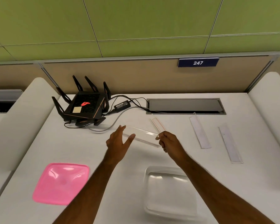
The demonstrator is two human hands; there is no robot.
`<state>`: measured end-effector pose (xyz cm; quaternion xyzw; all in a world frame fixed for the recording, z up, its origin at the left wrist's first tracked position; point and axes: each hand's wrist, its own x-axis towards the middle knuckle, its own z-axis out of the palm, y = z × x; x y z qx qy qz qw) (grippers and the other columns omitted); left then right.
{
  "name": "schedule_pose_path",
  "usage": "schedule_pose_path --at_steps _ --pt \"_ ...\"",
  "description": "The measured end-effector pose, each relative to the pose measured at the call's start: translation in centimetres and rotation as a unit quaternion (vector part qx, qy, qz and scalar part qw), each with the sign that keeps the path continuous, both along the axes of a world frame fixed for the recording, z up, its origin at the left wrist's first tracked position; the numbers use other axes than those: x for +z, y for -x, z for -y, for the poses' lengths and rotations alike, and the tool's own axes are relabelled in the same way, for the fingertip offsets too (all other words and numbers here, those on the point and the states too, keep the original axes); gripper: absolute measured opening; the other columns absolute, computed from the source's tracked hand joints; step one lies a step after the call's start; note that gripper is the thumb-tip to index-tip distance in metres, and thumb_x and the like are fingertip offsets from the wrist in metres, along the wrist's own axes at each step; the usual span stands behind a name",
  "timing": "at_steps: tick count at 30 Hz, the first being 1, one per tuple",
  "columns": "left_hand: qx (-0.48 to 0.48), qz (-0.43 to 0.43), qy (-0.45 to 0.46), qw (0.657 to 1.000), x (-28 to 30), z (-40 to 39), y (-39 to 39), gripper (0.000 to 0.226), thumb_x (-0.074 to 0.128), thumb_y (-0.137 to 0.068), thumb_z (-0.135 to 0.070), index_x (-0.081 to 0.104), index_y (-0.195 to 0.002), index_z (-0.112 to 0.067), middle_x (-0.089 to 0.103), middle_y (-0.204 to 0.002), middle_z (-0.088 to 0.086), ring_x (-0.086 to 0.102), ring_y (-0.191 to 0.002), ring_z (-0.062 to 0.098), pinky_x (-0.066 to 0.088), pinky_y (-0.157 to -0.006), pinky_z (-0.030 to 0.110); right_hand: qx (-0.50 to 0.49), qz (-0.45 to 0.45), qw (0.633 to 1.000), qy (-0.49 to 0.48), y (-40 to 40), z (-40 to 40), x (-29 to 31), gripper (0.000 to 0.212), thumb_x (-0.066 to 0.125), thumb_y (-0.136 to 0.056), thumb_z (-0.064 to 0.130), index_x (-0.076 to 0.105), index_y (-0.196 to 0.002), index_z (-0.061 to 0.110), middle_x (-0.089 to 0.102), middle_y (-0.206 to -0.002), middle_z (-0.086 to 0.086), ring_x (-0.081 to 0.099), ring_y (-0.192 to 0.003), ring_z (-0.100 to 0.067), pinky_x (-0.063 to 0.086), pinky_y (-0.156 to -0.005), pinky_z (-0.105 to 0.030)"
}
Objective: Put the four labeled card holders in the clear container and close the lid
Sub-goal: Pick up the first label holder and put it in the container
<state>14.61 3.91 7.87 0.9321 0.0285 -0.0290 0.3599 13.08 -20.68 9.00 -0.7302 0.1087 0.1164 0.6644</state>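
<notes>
My right hand [167, 140] pinches the right end of a clear card holder [141, 135], lifted slightly above the white desk. At the holder's left end is my left hand [120, 141], its fingers spread, touching or nearly touching it. Just behind the right hand lies a red-outlined card holder [158, 124]. Two more white-labeled holders lie flat to the right, one [200, 132] nearer the middle and one [230, 143] farther out. The clear container [170, 191] sits uncovered at the near edge, under my right forearm. Its pink lid [61, 183] rests flat at the near left.
A black router [85, 105] with antennas stands at the back left, its power brick [122, 105] and cables [103, 128] trailing toward a grey cable hatch [185, 105]. White padded dividers [19, 120] flank the desk. A blue sign reading 247 [198, 62] hangs on the back panel.
</notes>
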Motion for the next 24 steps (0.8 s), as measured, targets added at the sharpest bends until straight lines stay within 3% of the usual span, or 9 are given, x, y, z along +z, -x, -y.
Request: schedule_pose_path --at_steps 6,9,15,21,24 --pt "-0.063 0.019 -0.057 0.996 0.5 0.6 1.9 0.085 0.056 -0.081 -0.078 0.035 -0.151 -0.035 0.017 -0.167 -0.009 0.021 -0.15 0.016 0.018 -0.118 0.052 -0.013 -0.028 0.999 -0.036 1.9 2.2 1.6 0.028 0.043 -0.097 0.006 0.069 -0.087 0.002 0.049 -0.061 -0.004 0.042 -0.058 -0.014 0.033 -0.052 -0.027" --pt "-0.105 0.06 -0.104 0.987 0.3 0.6 2.7 0.087 0.068 -0.08 -0.069 0.035 -0.152 -0.035 0.018 -0.166 -0.011 0.02 -0.151 0.017 0.024 -0.115 0.053 -0.012 -0.067 0.995 -0.066 2.8 3.6 2.4 0.028 0.045 -0.095 0.008 0.07 -0.082 0.006 0.048 -0.061 -0.004 0.04 -0.053 -0.014 0.034 -0.049 -0.026" --pt "-0.16 0.151 -0.158 0.963 0.0 1.1 4.0 0.076 0.084 -0.078 -0.038 0.051 -0.145 -0.025 0.05 -0.15 -0.002 0.038 -0.144 0.024 0.037 -0.109 0.055 0.011 -0.151 0.979 -0.137 4.6 6.7 2.7 0.019 0.052 -0.094 0.018 0.066 -0.087 0.007 0.043 -0.062 -0.003 0.034 -0.053 -0.013 0.032 -0.05 -0.027" --pt "-0.195 0.212 -0.135 0.948 0.5 2.1 4.7 0.069 0.084 -0.077 -0.041 0.056 -0.136 -0.02 0.062 -0.136 -0.002 0.054 -0.13 0.019 0.031 -0.112 0.038 0.024 -0.204 0.964 -0.17 5.9 9.5 2.8 0.018 0.055 -0.093 0.024 0.065 -0.083 0.012 0.042 -0.065 -0.002 0.03 -0.053 -0.013 0.03 -0.05 -0.025" --pt "-0.212 0.228 -0.12 0.943 1.1 2.5 5.2 0.065 0.083 -0.077 -0.044 0.057 -0.131 -0.02 0.063 -0.131 -0.008 0.056 -0.123 0.011 0.026 -0.115 0.032 0.037 -0.193 0.97 -0.143 6.6 10.6 3.0 0.019 0.056 -0.093 0.025 0.068 -0.084 0.013 0.052 -0.074 -0.004 0.037 -0.058 -0.014 0.032 -0.052 -0.026"
